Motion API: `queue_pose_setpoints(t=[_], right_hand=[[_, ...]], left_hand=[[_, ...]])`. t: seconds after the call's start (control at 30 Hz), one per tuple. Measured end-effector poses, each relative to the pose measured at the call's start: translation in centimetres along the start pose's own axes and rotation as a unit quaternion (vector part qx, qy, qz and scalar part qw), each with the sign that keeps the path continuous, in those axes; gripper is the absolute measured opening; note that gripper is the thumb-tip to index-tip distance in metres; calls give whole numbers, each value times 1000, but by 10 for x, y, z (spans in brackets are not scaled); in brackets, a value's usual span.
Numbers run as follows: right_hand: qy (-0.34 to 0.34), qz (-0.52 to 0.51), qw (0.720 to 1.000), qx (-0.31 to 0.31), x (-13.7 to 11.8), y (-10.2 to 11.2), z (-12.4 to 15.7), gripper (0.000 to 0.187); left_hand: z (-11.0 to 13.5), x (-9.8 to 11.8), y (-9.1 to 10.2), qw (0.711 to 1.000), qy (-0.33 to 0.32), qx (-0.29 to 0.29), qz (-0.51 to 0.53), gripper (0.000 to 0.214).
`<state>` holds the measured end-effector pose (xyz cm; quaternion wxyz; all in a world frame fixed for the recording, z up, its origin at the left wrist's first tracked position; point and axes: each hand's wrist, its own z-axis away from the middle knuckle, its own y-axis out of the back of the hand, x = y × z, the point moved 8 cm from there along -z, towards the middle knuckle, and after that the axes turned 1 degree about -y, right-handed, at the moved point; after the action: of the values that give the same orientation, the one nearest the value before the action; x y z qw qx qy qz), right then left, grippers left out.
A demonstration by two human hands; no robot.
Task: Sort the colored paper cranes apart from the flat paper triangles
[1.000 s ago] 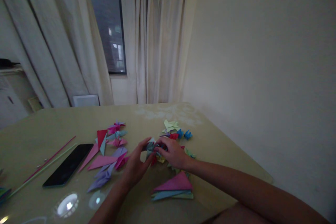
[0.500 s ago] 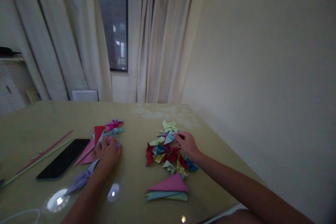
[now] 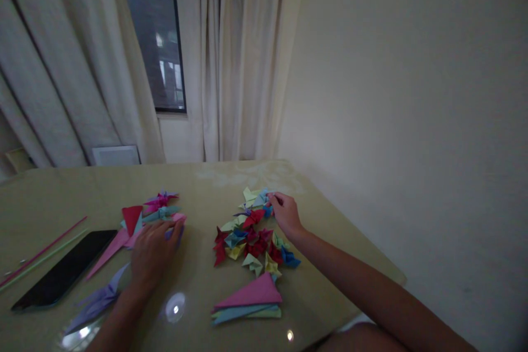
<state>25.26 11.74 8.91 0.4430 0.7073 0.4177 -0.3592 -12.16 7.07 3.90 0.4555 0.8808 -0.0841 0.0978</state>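
Note:
My left hand (image 3: pixel 153 253) lies flat, fingers stretched, on a spread of long folded paper pieces (image 3: pixel 136 225) in pink, purple and teal at the left of the table. My right hand (image 3: pixel 284 213) reaches to the far end of a heap of small folded paper shapes (image 3: pixel 251 239) in red, blue, yellow and green. Its fingertips pinch a small light blue piece (image 3: pixel 264 198) at the top of the heap. A stack of folded triangles (image 3: pixel 247 302), pink on top of blue and green, lies nearer me.
A black phone (image 3: pixel 61 272) lies at the left on the glossy yellowish table (image 3: pixel 206 176), beside two thin sticks (image 3: pixel 37 258), pink and green. The table's right edge runs close to a plain wall. Curtains and a dark window stand behind.
My hands have parted: the left went left onto the long folded pieces, and the right let go of the small shape and reached to the heap's far end.

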Motion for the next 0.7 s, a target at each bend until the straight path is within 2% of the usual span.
queue_pose_setpoints(t=[0.17,0.23,0.3,0.37,0.5,0.53,0.6,0.7], right_hand=[[-60,44,997,-15,18,-19,2,31],[-55,54,997,-23,17,-23,11,34],[-19,40,998,-52,6,-30,23,33],[28,10,993,-111,-11,-42,39,34],[93,-9,970,-226,-42,-72,70,53],[98,-5,967,-233,-45,-77,74,52],[100,4,969,-227,-45,-84,77,36],[79,-2,975,-209,-33,-88,72,25]], left_hand=[[2,17,17,983,-16,83,166,51],[6,29,23,971,-35,104,214,43],[12,45,26,959,-60,100,260,35],[18,63,26,945,-85,82,306,27],[31,94,24,916,-136,46,375,15],[34,100,24,909,-155,41,384,14],[39,109,27,898,-195,39,392,15],[44,116,33,892,-234,44,384,17]])
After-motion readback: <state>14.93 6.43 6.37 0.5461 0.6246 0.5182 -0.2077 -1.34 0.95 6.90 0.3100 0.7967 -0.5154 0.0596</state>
